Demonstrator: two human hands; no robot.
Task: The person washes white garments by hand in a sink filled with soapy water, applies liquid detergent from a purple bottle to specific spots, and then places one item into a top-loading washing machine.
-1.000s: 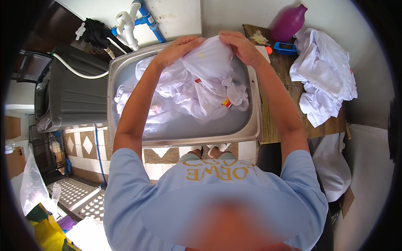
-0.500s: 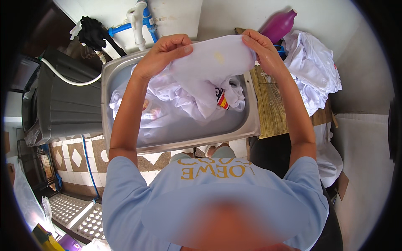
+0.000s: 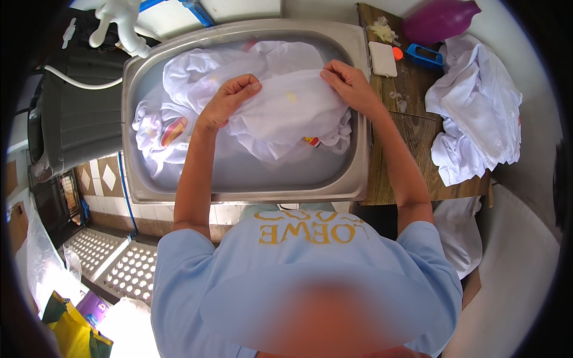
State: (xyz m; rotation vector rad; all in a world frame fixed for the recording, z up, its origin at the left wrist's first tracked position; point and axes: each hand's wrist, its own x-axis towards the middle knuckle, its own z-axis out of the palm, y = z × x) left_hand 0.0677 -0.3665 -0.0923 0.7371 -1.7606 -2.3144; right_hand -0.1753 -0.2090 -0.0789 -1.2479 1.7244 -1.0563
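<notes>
A white garment [image 3: 277, 116] is stretched between my hands above a steel sink [image 3: 250, 197] of cloudy water. My left hand [image 3: 230, 101] pinches its left side, thumb on top. The upper right corner is pinched by my right hand [image 3: 351, 86]. A pale yellow mark [image 3: 290, 96] shows on the cloth between them. The garment's lower part hangs into the water, where a small red and yellow patch [image 3: 311, 141] shows. More soaked white clothes [image 3: 191, 71] lie at the sink's left and back, one with a red and yellow print [image 3: 174, 131].
On the wooden board [image 3: 412, 137] right of the sink are a white soap bar [image 3: 382, 59], a blue-handled brush [image 3: 425, 55], a purple bottle [image 3: 441, 19] and piled white clothes [image 3: 477, 107]. A white tap [image 3: 122, 27] overhangs the sink's back left; a dark grey bin [image 3: 80, 122] stands left.
Both hands have lowered the stretched garment from above the sink's far edge to close over the water. The view has shifted, showing more of the board at right.
</notes>
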